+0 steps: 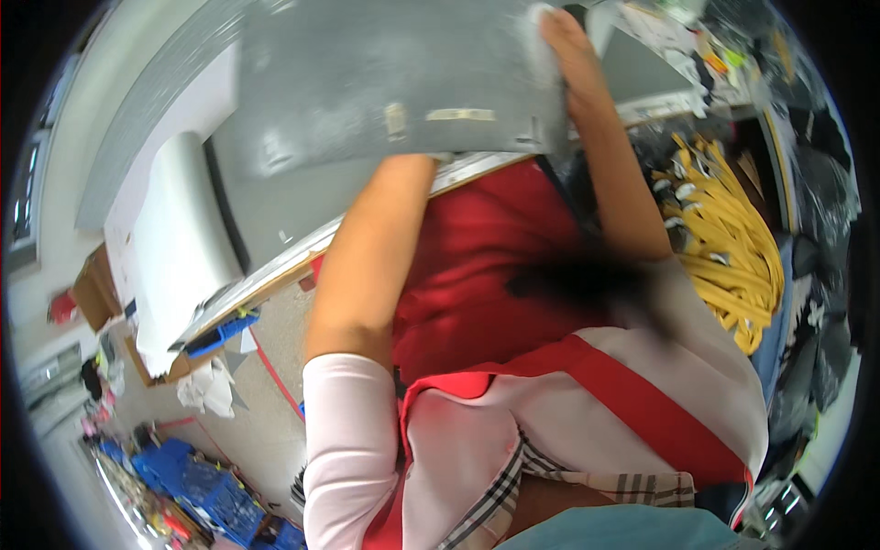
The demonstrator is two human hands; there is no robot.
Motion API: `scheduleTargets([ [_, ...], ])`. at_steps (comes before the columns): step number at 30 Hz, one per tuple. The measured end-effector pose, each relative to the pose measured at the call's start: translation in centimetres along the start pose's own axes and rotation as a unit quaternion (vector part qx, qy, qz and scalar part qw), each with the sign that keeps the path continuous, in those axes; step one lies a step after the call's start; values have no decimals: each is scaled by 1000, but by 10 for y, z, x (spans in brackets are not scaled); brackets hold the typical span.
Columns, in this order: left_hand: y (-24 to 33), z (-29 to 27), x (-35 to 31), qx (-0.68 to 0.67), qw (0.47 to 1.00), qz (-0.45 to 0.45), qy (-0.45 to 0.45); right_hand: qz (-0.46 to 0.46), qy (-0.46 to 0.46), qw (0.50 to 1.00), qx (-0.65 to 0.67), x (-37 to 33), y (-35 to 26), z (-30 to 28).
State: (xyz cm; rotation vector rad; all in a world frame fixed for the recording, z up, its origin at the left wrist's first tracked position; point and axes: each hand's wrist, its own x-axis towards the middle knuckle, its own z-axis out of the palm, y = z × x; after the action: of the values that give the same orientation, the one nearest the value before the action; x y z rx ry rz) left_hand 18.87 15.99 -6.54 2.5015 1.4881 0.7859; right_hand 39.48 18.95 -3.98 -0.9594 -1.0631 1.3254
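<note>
Over the tabletop (307,244): a grey panel (348,73), held up, two pale tape strips (460,115) near its lower edge.
Right hand (574,62): grip clamped on the panel's right edge, above the tabletop.
Left hand: hidden under the panel (only the forearm (371,238) shows), so I cannot tell its grip.
White roll (174,229): on the tabletop's left part.
Yellow straps (733,247): heaped at the tabletop's near side, toward the right.
Blue crates (197,481): on the floor, left of the tabletop and well apart.

Grey sheet (348,73), seemingly beige strips (460,115)
</note>
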Motion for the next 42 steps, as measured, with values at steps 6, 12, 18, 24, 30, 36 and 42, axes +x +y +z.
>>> scheduleTargets([
  [6,-111,-53,-20,-117,966,-172,155,2,119,990,-74,-5,20,-31],
  [12,-283,-281,-139,433,816,-293,247,62,53,995,60,4,10,-41],
  [18,-333,-467,-373,-84,627,-475,612,89,42,994,38,8,15,-51],
  [24,-351,-390,-516,113,626,-735,237,70,62,994,-52,19,13,-59],
  [30,-328,-327,-532,-65,555,-633,535,93,31,991,-90,32,13,-67],
  [36,-269,-351,-442,160,708,-494,479,133,27,986,-94,31,-2,-16],
  [42,-274,-355,-393,93,779,-394,479,99,-101,968,-205,44,10,49],
])
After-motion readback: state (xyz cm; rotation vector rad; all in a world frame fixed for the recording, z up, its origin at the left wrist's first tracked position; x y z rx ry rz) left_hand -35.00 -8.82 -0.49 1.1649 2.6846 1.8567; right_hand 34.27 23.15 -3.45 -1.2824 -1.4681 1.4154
